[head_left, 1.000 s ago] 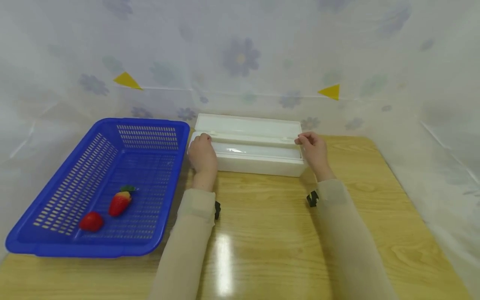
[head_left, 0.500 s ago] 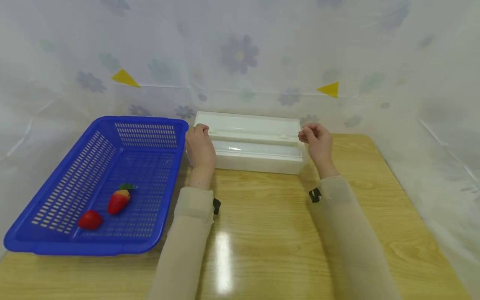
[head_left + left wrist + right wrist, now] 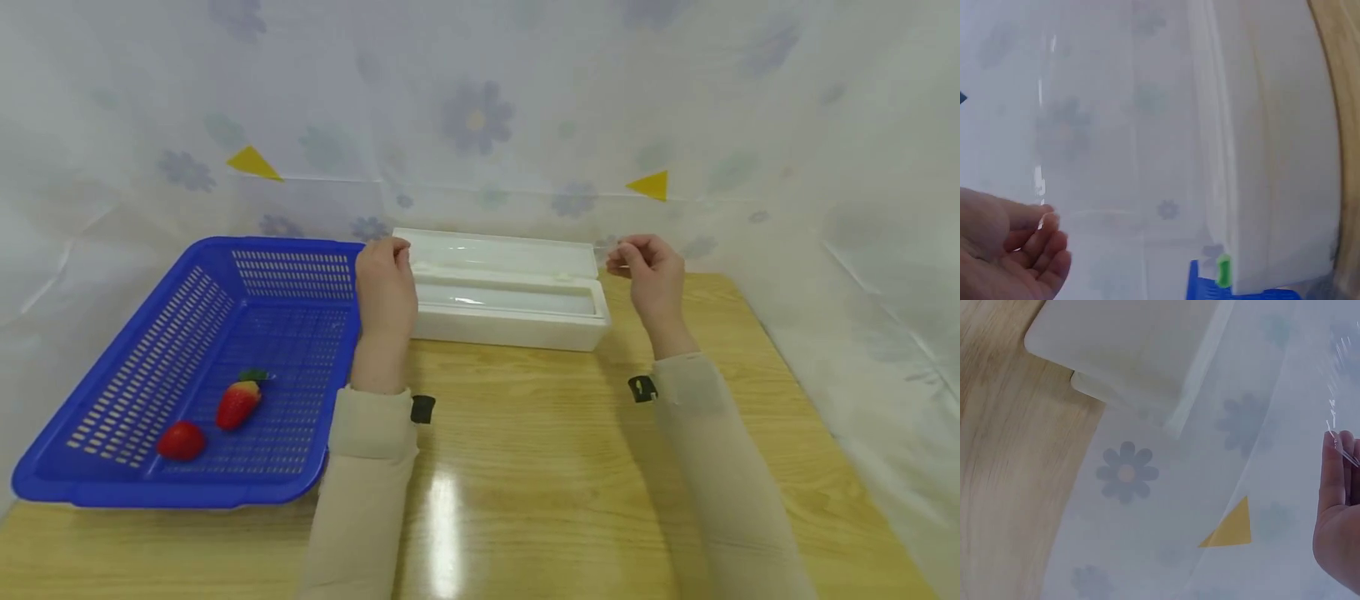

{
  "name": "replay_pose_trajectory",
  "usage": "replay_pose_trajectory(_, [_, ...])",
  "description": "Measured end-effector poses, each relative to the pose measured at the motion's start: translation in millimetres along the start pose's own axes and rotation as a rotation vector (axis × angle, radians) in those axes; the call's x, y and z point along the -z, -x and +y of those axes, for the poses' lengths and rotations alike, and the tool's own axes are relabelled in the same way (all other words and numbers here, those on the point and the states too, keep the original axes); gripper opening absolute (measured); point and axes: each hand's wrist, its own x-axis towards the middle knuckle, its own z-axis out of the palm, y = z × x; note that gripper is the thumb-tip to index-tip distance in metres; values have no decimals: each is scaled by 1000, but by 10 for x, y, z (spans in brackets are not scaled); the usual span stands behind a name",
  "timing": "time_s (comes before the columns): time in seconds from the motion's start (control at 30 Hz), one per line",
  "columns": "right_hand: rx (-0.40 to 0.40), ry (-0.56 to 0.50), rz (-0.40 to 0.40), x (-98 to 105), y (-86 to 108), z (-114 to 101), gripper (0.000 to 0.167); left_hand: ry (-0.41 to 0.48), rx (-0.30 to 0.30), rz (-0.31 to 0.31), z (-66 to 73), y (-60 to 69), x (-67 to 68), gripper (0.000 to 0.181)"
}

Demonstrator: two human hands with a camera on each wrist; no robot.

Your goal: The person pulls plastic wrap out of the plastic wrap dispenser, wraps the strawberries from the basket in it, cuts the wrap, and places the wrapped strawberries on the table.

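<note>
Film (image 3: 1039, 181), its extent hard to trace, seems to run over the open box (image 3: 510, 330) between left hand (image 3: 386, 287) and right hand (image 3: 657, 279); each pinches an edge, thumb against fingers. Beside it, the basket (image 3: 187, 497) holds a strawberry (image 3: 238, 406).

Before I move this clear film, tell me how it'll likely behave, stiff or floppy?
Probably floppy: the clear film looks thin and see-through. It may crease or cling to itself, as streaky glints gather near the right hand. It could also sag midway, since that hand and the left hand pinch it at separate spots.
</note>
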Motion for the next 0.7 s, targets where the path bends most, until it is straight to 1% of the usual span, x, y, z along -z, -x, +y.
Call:
replay_pose_trajectory(0.07, [19,-1,-8,14,14,-45,6,-12,26,-109,36,22,99,29])
replay_pose_trajectory(0.13, [38,-12,-19,31,33,-93,9,-39,48,-203,71,47,186,39])
replay_pose_trajectory(0.17, [48,-14,-28,41,44,-116,11,-50,55,-231,89,63,229,42])
replay_pose_trajectory(0.2, [59,-14,-37,51,57,-141,12,-62,64,-245,107,80,268,43])
replay_pose_trajectory(0.27, [80,-9,-54,77,90,-199,11,-74,70,-238,145,114,335,41])
replay_pose_trajectory(0.33, [101,-5,-70,107,131,-266,9,-82,63,-199,185,147,399,33])
replay_pose_trajectory(0.4, [120,-9,-87,142,180,-337,8,-78,50,-156,235,182,472,28])
replay_pose_trajectory(0.5, [152,-25,-121,200,253,-442,7,-73,13,-123,310,236,593,22])
replay_pose_trajectory(0.63, [193,-90,-177,278,340,-574,10,-82,-18,-126,405,323,764,19])
replay_pose_trajectory(0.7, [198,-149,-201,319,376,-643,9,-93,-30,-134,448,375,845,17])
